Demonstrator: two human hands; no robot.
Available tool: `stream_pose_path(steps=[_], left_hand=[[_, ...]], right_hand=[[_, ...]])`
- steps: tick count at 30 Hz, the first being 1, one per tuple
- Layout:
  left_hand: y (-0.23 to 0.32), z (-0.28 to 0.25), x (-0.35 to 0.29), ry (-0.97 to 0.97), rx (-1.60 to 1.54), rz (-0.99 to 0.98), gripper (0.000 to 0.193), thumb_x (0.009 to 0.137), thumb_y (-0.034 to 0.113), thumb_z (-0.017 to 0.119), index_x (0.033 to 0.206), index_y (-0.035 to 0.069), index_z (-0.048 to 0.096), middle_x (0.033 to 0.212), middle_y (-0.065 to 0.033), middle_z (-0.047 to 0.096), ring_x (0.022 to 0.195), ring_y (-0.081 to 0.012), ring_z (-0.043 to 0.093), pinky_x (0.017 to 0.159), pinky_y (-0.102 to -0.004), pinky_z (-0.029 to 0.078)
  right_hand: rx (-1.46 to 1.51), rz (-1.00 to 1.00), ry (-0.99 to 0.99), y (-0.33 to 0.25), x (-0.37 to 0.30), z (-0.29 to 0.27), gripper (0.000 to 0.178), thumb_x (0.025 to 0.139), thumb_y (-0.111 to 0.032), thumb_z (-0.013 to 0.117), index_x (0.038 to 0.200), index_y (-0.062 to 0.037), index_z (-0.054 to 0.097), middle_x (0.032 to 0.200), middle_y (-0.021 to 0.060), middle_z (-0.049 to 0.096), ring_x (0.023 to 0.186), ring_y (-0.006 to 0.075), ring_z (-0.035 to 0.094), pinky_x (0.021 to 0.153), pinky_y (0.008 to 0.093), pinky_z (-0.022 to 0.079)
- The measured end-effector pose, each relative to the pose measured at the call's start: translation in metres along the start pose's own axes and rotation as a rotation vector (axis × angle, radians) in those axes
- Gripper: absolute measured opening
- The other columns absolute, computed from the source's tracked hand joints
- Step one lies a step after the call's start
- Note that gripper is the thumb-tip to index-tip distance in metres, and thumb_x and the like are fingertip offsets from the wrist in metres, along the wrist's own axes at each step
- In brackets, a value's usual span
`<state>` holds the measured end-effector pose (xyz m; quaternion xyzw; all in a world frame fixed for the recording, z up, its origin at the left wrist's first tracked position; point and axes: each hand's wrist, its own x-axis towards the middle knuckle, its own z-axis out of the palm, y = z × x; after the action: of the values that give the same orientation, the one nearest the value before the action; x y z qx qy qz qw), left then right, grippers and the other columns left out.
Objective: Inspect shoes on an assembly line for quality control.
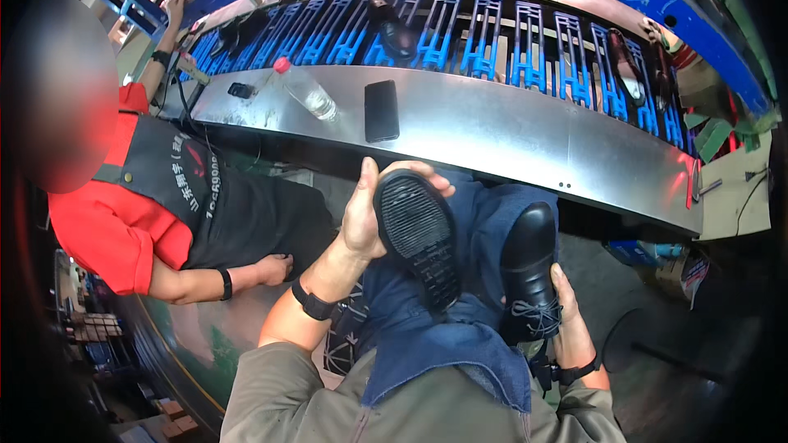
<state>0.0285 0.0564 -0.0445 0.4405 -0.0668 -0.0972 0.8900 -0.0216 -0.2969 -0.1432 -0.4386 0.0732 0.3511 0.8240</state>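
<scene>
Left hand (pixel 359 217): fingers grasping a black shoe with a ribbed sole (pixel 417 234), sole up, toe pointing away. Right hand (pixel 568 303): fingers, mostly hidden, grasping a smooth black lace-up shoe (pixel 529 258) near its heel, upper facing up. Both shoes above dark blue cloth (pixel 460 353) over the lap. Beyond: silver metal tabletop (pixel 476 119) bearing a black rectangular phone (pixel 381 111).

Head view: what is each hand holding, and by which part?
Left hand: a black shoe, by its toe end. Right hand: a laced shoe, by its side near the laces.

downward fisheye view from head
</scene>
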Motion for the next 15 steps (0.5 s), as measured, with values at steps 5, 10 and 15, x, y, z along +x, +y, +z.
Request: stream_pose_path(steps=[5,10,15], left_hand=[[-0.009,0.05,0.011,-0.047,-0.185,-0.034,0.083,0.104,0.064,0.014,0.138,-0.003,0.049,0.126,-0.0251,0.061,0.123,-0.0428,0.058,0.105,-0.0557,0.048],[-0.01,0.084,0.012,-0.08,0.196,0.024,0.079,0.106,0.055,0.013,0.125,-0.006,0.059,0.12,-0.026,0.064,0.121,-0.0433,0.059,0.105,-0.0546,0.047],[-0.01,0.091,0.013,-0.081,0.331,0.059,0.075,0.104,0.05,0.017,0.122,-0.008,0.061,0.12,-0.0269,0.064,0.121,-0.0431,0.058,0.107,-0.0545,0.045]], right_hand=[[-0.196,-0.072,-0.324,-0.054,0.01,0.084,0.075,0.099,-0.05,0.054,0.143,0.0092,0.043,0.132,0.0147,0.059,0.116,0.0191,0.058,0.1,0.0318,0.046],[-0.268,-0.189,-0.377,-0.049,0.004,0.088,0.082,0.098,-0.054,0.054,0.145,0.0105,0.04,0.134,0.0154,0.057,0.12,0.0196,0.055,0.102,0.0322,0.043],[-0.254,-0.174,-0.363,-0.051,0.0,0.09,0.083,0.097,-0.055,0.054,0.145,0.0113,0.039,0.135,0.0166,0.056,0.122,0.0209,0.054,0.104,0.0327,0.042]])
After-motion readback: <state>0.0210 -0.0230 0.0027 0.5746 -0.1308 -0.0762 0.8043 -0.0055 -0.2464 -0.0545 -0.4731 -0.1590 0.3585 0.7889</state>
